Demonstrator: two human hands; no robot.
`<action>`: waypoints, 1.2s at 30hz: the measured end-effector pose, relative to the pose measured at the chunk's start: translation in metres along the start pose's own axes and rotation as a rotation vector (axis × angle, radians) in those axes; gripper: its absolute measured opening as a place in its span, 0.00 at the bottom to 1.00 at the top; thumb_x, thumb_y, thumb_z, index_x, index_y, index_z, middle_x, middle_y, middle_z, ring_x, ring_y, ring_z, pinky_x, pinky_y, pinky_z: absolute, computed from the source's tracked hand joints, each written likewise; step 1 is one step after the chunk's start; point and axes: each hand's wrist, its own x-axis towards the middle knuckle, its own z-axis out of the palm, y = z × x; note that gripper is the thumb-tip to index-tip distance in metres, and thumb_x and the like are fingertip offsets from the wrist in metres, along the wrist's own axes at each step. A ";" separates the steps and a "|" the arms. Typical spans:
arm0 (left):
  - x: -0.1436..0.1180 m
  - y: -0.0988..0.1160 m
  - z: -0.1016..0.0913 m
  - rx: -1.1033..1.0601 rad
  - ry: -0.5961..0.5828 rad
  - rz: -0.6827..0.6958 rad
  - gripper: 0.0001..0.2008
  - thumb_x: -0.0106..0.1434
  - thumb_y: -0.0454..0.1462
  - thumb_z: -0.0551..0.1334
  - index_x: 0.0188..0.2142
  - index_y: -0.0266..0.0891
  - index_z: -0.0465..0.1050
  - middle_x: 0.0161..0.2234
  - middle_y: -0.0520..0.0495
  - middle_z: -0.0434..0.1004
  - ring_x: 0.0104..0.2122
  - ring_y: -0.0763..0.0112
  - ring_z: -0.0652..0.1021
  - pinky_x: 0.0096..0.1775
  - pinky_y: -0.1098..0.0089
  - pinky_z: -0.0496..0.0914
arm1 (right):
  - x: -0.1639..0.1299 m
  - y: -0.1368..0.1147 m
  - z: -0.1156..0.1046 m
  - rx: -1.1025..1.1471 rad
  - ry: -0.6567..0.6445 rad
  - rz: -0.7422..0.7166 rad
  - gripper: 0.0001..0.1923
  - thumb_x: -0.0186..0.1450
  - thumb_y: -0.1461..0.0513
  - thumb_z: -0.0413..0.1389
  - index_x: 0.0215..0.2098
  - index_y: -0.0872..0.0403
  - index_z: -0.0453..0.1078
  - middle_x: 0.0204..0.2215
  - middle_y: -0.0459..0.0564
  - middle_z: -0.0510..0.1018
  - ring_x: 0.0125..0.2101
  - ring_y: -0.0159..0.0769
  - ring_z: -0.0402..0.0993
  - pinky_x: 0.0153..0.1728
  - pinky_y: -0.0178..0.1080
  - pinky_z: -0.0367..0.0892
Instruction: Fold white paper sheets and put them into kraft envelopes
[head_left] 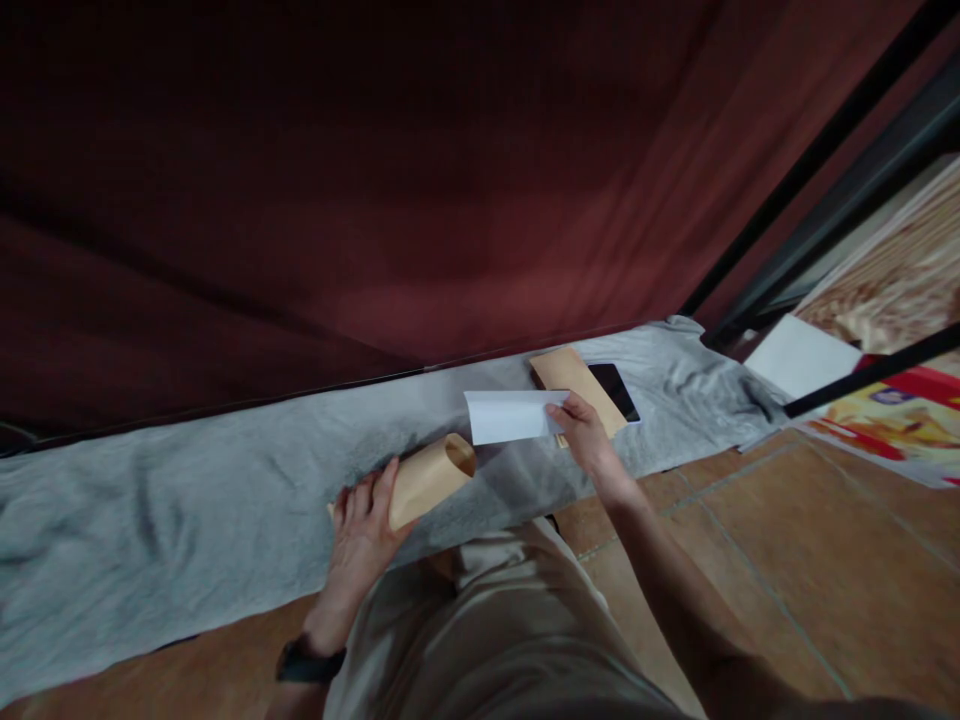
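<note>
My left hand point(361, 530) grips a brown paper envelope point(433, 476) whose open mouth points to the right, held just above a grey cloth point(187, 500). My right hand point(583, 430) pinches the right end of a folded white paper point(510, 416), which hangs a little to the right of the envelope's mouth and apart from it. Behind my right hand lies a stack of brown envelopes point(568, 377) with a dark phone point(613, 391) beside it, both on the cloth.
The grey cloth runs across the floor along a dark red curtain point(375, 180). Brown floor tiles point(787, 560) spread at the right. A white sheet point(802, 357) and a colourful printed mat point(900, 420) lie at the far right, by black bars point(870, 372). My knee point(480, 620) fills the bottom.
</note>
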 end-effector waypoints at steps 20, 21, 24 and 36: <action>-0.002 -0.002 0.005 0.017 0.072 -0.044 0.43 0.65 0.45 0.63 0.73 0.38 0.46 0.63 0.28 0.63 0.62 0.42 0.65 0.65 0.37 0.46 | -0.013 -0.011 -0.004 -0.517 -0.308 -0.010 0.08 0.63 0.63 0.54 0.26 0.52 0.72 0.22 0.44 0.75 0.25 0.34 0.70 0.26 0.33 0.60; -0.002 -0.002 0.005 0.007 0.077 -0.046 0.42 0.65 0.45 0.62 0.73 0.38 0.46 0.62 0.28 0.63 0.62 0.42 0.65 0.65 0.37 0.46 | -0.013 -0.010 -0.004 -0.528 -0.305 -0.009 0.08 0.63 0.64 0.54 0.26 0.52 0.72 0.22 0.44 0.75 0.26 0.34 0.70 0.26 0.33 0.60; -0.001 -0.003 0.005 -0.036 0.055 -0.009 0.41 0.65 0.45 0.63 0.73 0.40 0.49 0.62 0.29 0.64 0.63 0.42 0.65 0.66 0.37 0.45 | -0.014 -0.010 -0.003 -0.549 -0.288 -0.008 0.08 0.63 0.63 0.54 0.27 0.52 0.73 0.22 0.44 0.76 0.26 0.34 0.71 0.27 0.33 0.60; 0.002 -0.006 0.018 -0.118 -0.022 0.061 0.46 0.61 0.47 0.66 0.73 0.42 0.47 0.61 0.32 0.66 0.62 0.44 0.68 0.66 0.40 0.47 | -0.021 -0.011 0.015 -0.560 -0.256 -0.041 0.12 0.69 0.63 0.52 0.37 0.52 0.78 0.27 0.48 0.81 0.29 0.37 0.75 0.31 0.35 0.63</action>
